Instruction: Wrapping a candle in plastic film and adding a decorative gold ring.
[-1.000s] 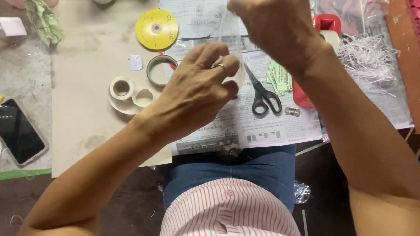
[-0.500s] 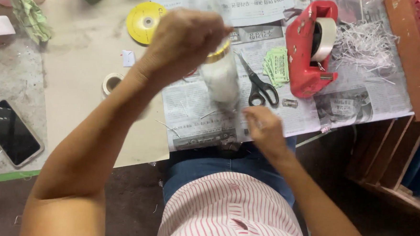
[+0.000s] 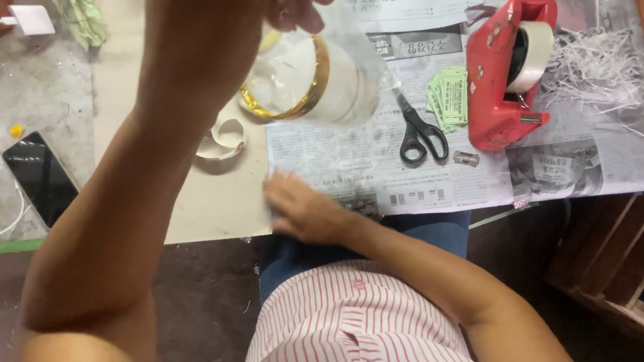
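Head view, only one: my left hand is raised at 12 o'clock, fingers pinched shut on the top of a clear bag that hangs over the newspaper; held high, I'd judge, so the contents settle to the bottom. Inside, a gold-rimmed ring sits tilted against the film. My right hand lies at 6 o'clock on the paper's near edge, fingers flat and spread, gripping nothing, likely pinning the sheet. Scissors closed at 3 o'clock of the bag, near; red tape dispenser further out at 2 o'clock. Small tape roll at 8 o'clock on the board. Phone well apart at 9 o'clock.
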